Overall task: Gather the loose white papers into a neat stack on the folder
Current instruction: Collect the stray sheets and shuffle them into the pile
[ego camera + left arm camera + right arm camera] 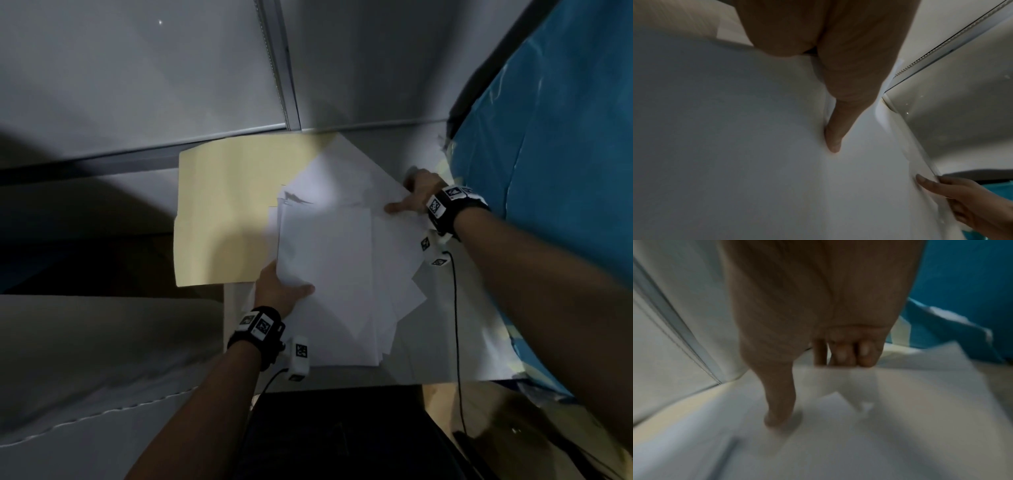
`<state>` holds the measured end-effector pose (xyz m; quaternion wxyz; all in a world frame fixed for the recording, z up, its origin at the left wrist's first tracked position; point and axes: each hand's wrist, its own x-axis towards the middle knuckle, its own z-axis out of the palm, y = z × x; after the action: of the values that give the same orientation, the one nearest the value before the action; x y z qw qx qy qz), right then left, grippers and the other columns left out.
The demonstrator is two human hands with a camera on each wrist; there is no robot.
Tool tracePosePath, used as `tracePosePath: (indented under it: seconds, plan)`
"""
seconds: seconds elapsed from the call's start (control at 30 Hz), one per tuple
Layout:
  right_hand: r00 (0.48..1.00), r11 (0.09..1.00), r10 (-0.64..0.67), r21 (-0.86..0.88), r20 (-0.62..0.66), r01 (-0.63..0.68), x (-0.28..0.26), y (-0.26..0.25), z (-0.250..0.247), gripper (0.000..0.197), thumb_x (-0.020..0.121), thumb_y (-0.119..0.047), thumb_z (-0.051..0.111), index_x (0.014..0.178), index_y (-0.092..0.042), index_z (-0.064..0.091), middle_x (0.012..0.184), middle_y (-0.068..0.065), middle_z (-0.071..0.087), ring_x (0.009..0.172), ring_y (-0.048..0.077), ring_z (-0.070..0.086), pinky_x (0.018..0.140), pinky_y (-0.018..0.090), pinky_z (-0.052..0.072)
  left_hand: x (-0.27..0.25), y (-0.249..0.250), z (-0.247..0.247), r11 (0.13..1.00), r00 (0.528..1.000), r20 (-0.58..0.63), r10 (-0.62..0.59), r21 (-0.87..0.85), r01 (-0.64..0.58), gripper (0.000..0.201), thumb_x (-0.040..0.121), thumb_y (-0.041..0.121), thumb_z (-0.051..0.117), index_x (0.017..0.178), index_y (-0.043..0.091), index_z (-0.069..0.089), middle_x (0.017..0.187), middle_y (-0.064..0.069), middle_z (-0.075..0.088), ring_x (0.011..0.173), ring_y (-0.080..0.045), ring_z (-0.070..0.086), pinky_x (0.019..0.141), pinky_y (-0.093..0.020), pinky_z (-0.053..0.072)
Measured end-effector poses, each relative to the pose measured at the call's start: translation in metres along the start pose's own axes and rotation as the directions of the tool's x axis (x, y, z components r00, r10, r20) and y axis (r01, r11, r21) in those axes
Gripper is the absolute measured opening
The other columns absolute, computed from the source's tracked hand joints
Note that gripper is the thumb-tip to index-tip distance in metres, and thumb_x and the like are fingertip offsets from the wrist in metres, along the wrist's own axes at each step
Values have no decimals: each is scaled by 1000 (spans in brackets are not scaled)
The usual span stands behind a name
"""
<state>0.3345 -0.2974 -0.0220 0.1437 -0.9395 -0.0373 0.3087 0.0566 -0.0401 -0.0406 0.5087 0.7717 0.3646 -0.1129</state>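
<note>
Blue sheeting (548, 154) crowds our papers (329, 267) at three o'clock; the folder (222, 212) lies at nine. Our left hand (279, 291) pinches their near edge and our right hand (412, 198) their far corner, fingers curled beneath, hidden.

I can read no text anywhere; the wrist bands (442, 205) carry only black-and-white square code markers.

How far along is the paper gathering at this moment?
Done: the white papers are pulled into one overlapping pile, partly on the folder. In hand: the left hand grips the pile's near-left edge, thumb on top; the right hand pinches the far-right sheets. Left: the sheets lie fanned at different angles, overhanging the folder, so squaring and centring remain.
</note>
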Motion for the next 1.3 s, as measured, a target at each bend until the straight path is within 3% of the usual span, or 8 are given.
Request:
tracePosePath:
  seconds: [0.13, 0.37, 0.6, 0.77, 0.87, 1.13, 1.2, 1.3]
  plan:
    - [997, 998, -57, -18, 52, 58, -5, 2, 2, 100, 49, -69, 89, 132, -27, 53, 118, -1, 66, 106, 28, 67, 93, 43, 58, 0, 1, 1, 1000, 1000, 2, 21, 7, -21, 63, 64, 17, 99, 120, 16, 70, 110, 1, 71, 105, -25, 68, 91, -42, 60]
    - [963, 969, -174, 137, -205, 204, -45, 1, -33, 49, 86, -8, 70, 133, -21, 64, 117, 10, 71, 111, 30, 66, 96, 34, 53, -7, 0, 1, 999, 998, -28, 48, -1, -48, 68, 62, 16, 100, 123, 19, 69, 113, 2, 71, 105, -24, 68, 91, -38, 58]
    - [973, 989, -150, -35, -176, 146, -71, -17, -37, 48, 98, -26, 64, 143, -11, 54, 128, 23, 64, 117, 40, 61, 98, 43, 54, -11, 5, 7, 997, 995, -92, 47, -60, -52, 54, 78, 20, 91, 126, 18, 68, 115, 4, 71, 105, -20, 68, 93, -37, 58]
    - [669, 922, -121, 166, -733, 349, -108, -19, -70, 21, 97, -15, 54, 98, -2, 70, 86, 23, 70, 79, 36, 67, 67, 34, 48, -9, 9, 10, 997, 994, -98, 38, -56, -44, 53, 79, 15, 89, 127, 14, 67, 112, 4, 69, 101, -20, 67, 84, -27, 51]
    - [536, 573, 73, 475, -841, 668, -130, -21, -82, 22, 97, -12, 55, 109, -6, 72, 101, 5, 77, 95, 18, 73, 85, 28, 57, -7, 12, 10, 998, 994, -97, 46, -44, -50, 53, 79, 14, 90, 125, 15, 64, 112, 5, 66, 100, -18, 64, 85, -27, 48]
    - [948, 457, 50, 851, -314, 258, -135, -6, 10, 34, 94, -19, 77, 70, -21, 54, 54, -14, 59, 46, 4, 54, 52, 26, 49, -2, 16, 9, 988, 997, -78, 16, -154, -28, 43, 88, 9, 82, 127, 5, 64, 116, -8, 71, 99, -21, 67, 83, -30, 53]
    - [985, 567, -27, 809, -169, 155, -133, 8, 43, 12, 92, -16, 79, 97, -9, 71, 83, -8, 77, 72, 7, 74, 70, 35, 65, 4, 12, 9, 972, 994, -60, -94, -220, 79, 33, 102, 14, 63, 131, -1, 64, 127, -19, 68, 111, -25, 65, 87, -29, 50]
    - [999, 610, 7, 792, -34, 22, -131, 24, 81, 38, 88, -14, 81, 121, 0, 70, 116, 12, 74, 103, 29, 73, 95, 54, 59, 5, 11, 6, 803, 966, 110, -235, -538, 257, 73, 92, 82, 42, 128, 26, 73, 130, -7, 74, 119, -31, 69, 102, -46, 54]
